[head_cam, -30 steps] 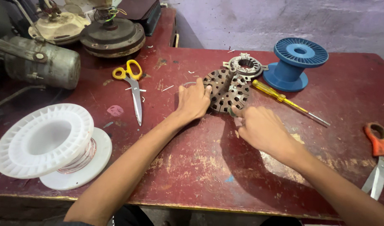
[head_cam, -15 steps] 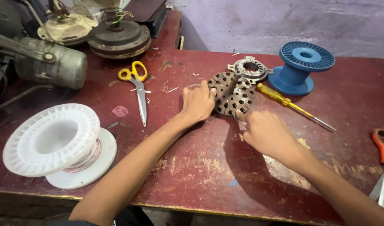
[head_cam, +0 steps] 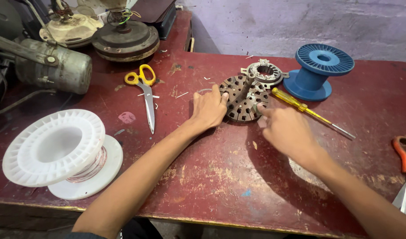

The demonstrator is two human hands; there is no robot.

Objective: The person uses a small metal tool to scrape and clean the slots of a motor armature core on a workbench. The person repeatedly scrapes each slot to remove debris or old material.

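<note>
A round slotted metal motor core lies flat on the red table with a short shaft standing up from its middle. My left hand rests on its left rim, fingers laid against the edge. At the core's lower right edge my right hand touches the rim with its fingertips. A smaller ring-shaped metal part sits just behind the core. Neither hand lifts anything off the table.
A yellow-handled screwdriver lies right of the core, a blue spool behind it. Yellow scissors lie left, a white spool with copper wire near the front left. Orange scissors are at the right edge. Motor parts crowd the back left.
Both hands stay at the core's rim. The core has turned a little under them, and my right hand has shifted slightly along its lower right edge. The camera has moved.
</note>
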